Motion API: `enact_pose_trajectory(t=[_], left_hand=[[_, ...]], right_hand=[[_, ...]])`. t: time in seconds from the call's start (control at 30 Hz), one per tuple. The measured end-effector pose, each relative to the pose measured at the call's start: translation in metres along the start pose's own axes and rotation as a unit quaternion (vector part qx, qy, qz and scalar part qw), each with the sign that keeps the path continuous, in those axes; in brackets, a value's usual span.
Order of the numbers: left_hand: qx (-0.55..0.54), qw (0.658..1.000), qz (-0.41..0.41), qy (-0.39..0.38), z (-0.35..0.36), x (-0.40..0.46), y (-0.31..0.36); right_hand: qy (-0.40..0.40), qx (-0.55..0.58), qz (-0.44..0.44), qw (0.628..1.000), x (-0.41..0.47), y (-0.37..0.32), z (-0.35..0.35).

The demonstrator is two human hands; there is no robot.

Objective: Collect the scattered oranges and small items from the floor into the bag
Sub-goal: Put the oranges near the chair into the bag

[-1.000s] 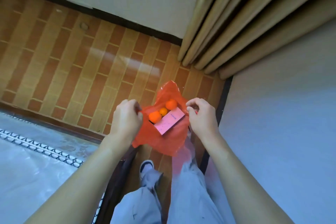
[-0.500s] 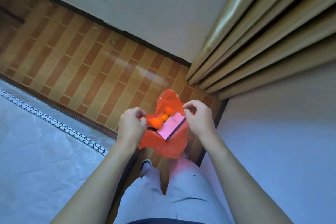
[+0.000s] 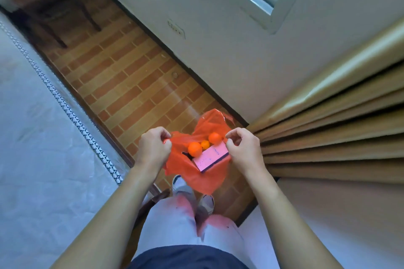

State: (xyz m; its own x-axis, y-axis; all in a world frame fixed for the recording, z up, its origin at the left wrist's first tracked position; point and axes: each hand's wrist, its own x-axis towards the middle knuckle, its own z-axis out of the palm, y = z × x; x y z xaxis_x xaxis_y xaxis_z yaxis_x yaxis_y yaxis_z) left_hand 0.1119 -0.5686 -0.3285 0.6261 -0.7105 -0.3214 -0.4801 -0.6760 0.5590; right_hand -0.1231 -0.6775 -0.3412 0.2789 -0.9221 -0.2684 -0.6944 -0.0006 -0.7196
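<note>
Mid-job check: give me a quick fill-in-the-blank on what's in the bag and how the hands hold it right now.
1. The thin red plastic bag shows ____ round oranges inside.
2. Beside the oranges lies a flat ____ rectangular box.
3. The left hand and right hand each pinch the bag's ____, holding it open.
4. The floor under the bag has a ____ pattern.

Missing words: three; pink; rim; brick

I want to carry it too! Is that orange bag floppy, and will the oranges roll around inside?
Probably floppy: the thin bag crumples and sags between the left hand and right hand. The round oranges could roll, though the pink box may block them.
</note>
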Motion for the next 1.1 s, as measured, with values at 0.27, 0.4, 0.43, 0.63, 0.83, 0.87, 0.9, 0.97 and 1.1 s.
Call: enact_pose_trajectory(t=[0.27, 0.4, 0.43, 0.63, 0.83, 0.87, 0.9, 0.97, 1.1], left_hand=[[-0.023, 0.998, 0.012, 0.062, -0.029, 0.045, -0.010], [-0.029, 0.997, 0.007, 0.076, -0.047, 0.077, -0.015], [-0.028, 0.996, 0.010, 0.081, -0.052, 0.086, -0.016], [-0.023, 0.996, 0.013, 0.090, -0.085, 0.137, -0.024], [-0.035, 0.995, -0.001, 0.097, -0.109, 0.180, -0.022], [-0.034, 0.995, -0.005, 0.098, -0.113, 0.187, -0.021], [-0.033, 0.994, -0.009, 0.103, -0.117, 0.195, -0.020], [-0.025, 0.992, -0.019, 0.119, -0.125, 0.208, -0.017], [-0.014, 0.988, -0.038, 0.148, -0.136, 0.231, -0.004]], right_hand=[[-0.025, -0.073, -0.079, 0.994, 0.058, -0.060, 0.015], [-0.041, -0.135, -0.131, 0.981, 0.091, -0.091, 0.031], [-0.040, -0.157, -0.152, 0.975, 0.099, -0.098, 0.037], [-0.049, -0.238, -0.211, 0.947, 0.146, -0.142, 0.067], [-0.060, -0.200, -0.219, 0.953, 0.191, -0.182, 0.078], [-0.059, -0.191, -0.219, 0.955, 0.200, -0.187, 0.079], [-0.058, -0.187, -0.220, 0.956, 0.210, -0.193, 0.080], [-0.061, -0.176, -0.222, 0.957, 0.231, -0.202, 0.083], [-0.089, -0.156, -0.233, 0.956, 0.277, -0.219, 0.094]])
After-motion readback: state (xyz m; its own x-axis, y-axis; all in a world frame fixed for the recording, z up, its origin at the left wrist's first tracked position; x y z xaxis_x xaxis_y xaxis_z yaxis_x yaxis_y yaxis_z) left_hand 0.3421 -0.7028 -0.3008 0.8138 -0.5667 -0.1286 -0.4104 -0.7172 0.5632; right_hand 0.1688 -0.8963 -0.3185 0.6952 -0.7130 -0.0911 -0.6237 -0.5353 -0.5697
